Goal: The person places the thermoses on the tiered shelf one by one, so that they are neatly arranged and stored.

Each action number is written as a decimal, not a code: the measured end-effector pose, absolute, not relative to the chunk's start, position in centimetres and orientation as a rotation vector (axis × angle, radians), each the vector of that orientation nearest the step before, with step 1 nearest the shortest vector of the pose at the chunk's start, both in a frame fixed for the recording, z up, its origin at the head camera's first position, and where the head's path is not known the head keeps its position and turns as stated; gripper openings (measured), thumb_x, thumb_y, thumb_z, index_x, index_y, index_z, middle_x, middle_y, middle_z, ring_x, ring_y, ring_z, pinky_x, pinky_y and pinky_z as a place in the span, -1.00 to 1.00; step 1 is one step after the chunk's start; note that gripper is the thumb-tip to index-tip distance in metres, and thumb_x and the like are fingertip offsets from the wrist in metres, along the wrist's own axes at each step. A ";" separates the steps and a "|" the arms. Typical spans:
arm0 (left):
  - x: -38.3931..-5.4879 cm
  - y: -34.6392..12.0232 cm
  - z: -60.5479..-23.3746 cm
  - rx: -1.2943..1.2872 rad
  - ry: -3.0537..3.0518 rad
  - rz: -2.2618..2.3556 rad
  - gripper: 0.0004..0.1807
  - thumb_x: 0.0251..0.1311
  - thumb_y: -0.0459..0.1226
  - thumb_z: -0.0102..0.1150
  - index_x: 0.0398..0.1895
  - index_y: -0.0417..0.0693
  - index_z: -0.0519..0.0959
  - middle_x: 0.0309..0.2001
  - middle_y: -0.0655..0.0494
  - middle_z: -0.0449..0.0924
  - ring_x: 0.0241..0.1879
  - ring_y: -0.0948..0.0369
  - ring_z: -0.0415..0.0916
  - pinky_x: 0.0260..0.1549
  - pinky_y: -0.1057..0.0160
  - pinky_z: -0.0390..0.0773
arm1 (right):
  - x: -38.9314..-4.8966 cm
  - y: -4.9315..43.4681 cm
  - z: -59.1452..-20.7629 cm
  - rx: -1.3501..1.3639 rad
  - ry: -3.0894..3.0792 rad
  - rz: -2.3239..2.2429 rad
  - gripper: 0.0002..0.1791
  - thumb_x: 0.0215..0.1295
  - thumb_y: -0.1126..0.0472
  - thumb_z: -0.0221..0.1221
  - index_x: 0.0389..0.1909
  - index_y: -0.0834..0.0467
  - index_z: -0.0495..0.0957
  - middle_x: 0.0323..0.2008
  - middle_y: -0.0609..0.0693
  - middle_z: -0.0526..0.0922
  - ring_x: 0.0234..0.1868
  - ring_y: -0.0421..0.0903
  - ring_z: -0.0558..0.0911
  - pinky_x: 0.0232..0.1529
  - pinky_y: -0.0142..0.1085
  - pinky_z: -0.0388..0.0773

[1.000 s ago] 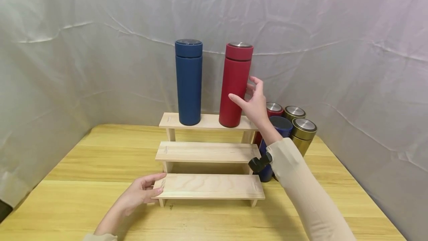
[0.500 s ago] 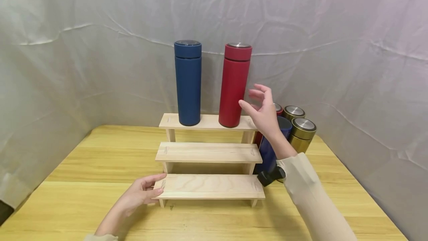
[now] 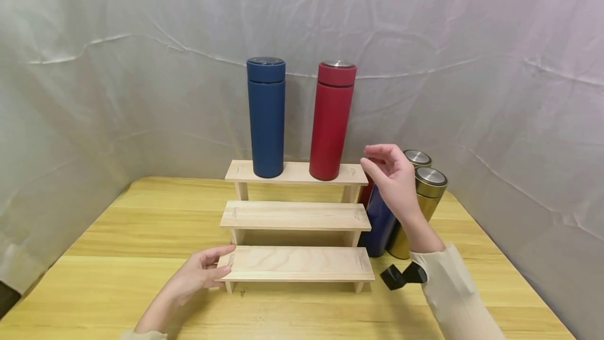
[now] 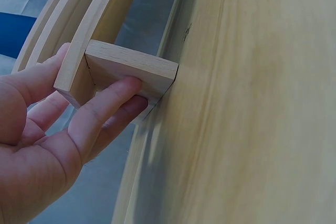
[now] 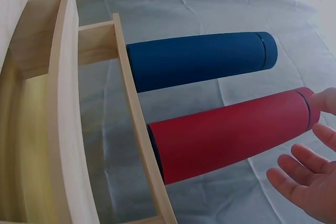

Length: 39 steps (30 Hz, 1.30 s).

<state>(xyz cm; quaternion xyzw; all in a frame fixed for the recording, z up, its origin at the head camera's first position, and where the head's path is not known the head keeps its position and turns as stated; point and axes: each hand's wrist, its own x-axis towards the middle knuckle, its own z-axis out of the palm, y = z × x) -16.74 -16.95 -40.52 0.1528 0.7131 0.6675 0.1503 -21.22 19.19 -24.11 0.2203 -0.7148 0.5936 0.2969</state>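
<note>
"Talk me through it: what have you got?"

"My left hand (image 3: 193, 273) grips the left end of the wooden rack (image 3: 292, 215), down at its lowest shelf (image 3: 297, 263). My right hand (image 3: 395, 187) holds nothing, fingers loosely bent!"

"And the bottles?"

"Red bottle (image 3: 331, 125) and blue bottle (image 3: 266, 125), upright and apart on the top shelf (image 3: 297, 171). Danger here: a tug from my left could rock the rack and topple them; a careless right could knock the gold bottles (image 3: 429, 201) near it!"
</note>
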 end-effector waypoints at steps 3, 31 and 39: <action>-16.8 -16.9 -40.5 0.441 2.053 1.914 -0.33 0.13 -0.32 0.12 0.22 -0.46 0.09 0.21 -0.53 -0.09 -0.03 -0.09 0.33 -0.12 -0.03 0.49 | -20.6 19.7 -24.4 0.582 -1.857 1.609 -0.82 0.06 0.55 0.13 -0.26 0.45 0.45 -0.26 0.05 0.56 -0.23 -0.18 0.54 -0.18 -0.48 0.51; -16.9 -16.9 -40.4 0.475 2.037 1.925 -0.34 0.15 -0.34 0.10 0.22 -0.49 0.07 0.20 -0.55 -0.09 -0.02 -0.12 0.31 -0.13 -0.06 0.48 | -17.5 25.2 -27.6 0.741 -1.783 1.675 -0.94 0.13 0.61 0.00 -0.38 0.58 0.40 -0.41 0.08 0.63 -0.40 -0.13 0.61 -0.37 -0.43 0.59; -16.8 -16.9 -40.5 0.464 2.031 1.932 -0.35 0.15 -0.34 0.10 0.22 -0.47 0.07 0.20 -0.54 -0.06 -0.05 -0.05 0.35 -0.13 -0.04 0.50 | -17.1 26.1 -28.7 0.757 -1.732 1.720 -0.94 0.11 0.66 -0.03 -0.41 0.58 0.40 -0.42 0.08 0.63 -0.41 -0.14 0.61 -0.39 -0.45 0.58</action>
